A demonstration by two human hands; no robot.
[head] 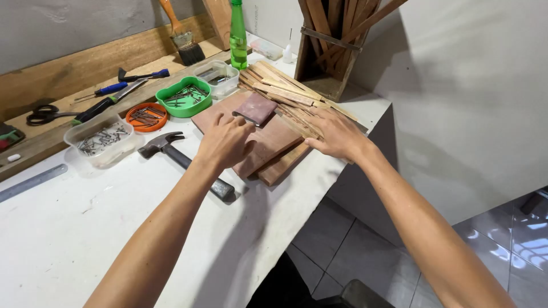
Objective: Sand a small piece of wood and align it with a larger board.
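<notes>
**Both hands flat on wood at the tabletop edge**

Left hand point(225, 140): palm down, fingers spread and extended, resting on the reddish-brown wooden board point(268, 142). Nothing gripped. Fingertips lie just beside a sanding block point(256, 108) with a purplish-brown face, which sits on the far part of the same board; whether they touch it cannot be told.

Right hand point(337, 134): palm down, fingers splayed open, pressed onto the pile of thin wooden strips point(282, 91). Nothing clasped. The strips lie fanned and overlapping, running from the far middle of the tabletop point(74, 228) toward its right edge, partly over the board.

Board: lies flat near the right edge of the white tabletop, stacked on a second, lighter board point(282, 165) whose corner shows beneath it on the near side.

Surroundings:
- Claw hammer point(185, 162) lies on the tabletop just left of the left wrist, head pointing left, its handle passing under the forearm.
- Clear tub of nails point(103, 140) stands left of the hammer.
- Orange round dish point(146, 117) and green tray point(184, 97), both holding small metal parts, stand beyond the hammer; a clear box point(217, 77) is behind the green tray.
- Green bottle point(238, 37) stands upright at the back.
- Paintbrush point(182, 37), screwdrivers point(114, 88) and black scissors point(40, 114) rest on a raised wooden ledge at left.
- Steel ruler point(31, 182) lies at the far-left edge.
- Wooden crate of offcuts point(331, 45) stands at the back right corner.
</notes>
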